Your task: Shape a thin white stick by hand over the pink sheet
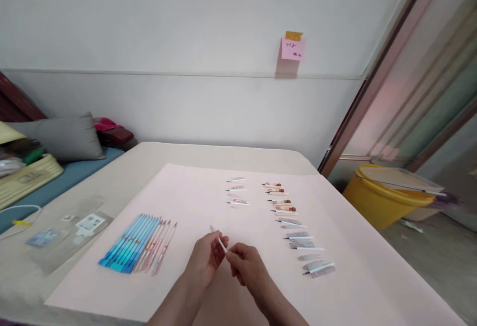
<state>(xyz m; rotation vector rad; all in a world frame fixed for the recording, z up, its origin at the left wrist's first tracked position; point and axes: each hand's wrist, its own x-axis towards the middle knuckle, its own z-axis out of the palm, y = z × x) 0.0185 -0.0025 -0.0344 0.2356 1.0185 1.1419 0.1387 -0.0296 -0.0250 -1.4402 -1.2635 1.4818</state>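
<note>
Both my hands meet low in the middle of the view, over a pale pink sheet (pixel 194 187). My left hand (pixel 204 261) and my right hand (pixel 248 266) each pinch one thin white stick with a small pointed tip (pixel 220 240), held between them just above the sheet. A row of blue and pink slim sticks (pixel 137 241) lies to the left of my hands. To the right runs a column of small brush-like pieces with brown and grey heads (pixel 294 224). A shorter group of pale pieces (pixel 237 192) lies beyond my hands.
The sheet covers a beige table (pixel 122 177). Clear plastic packets (pixel 70 229) lie on its left part. A grey cushion (pixel 63 137) and a yellow basket (pixel 26 177) sit at far left. A yellow bucket (pixel 383 199) stands on the floor at right. A pink note (pixel 292 47) hangs on the wall.
</note>
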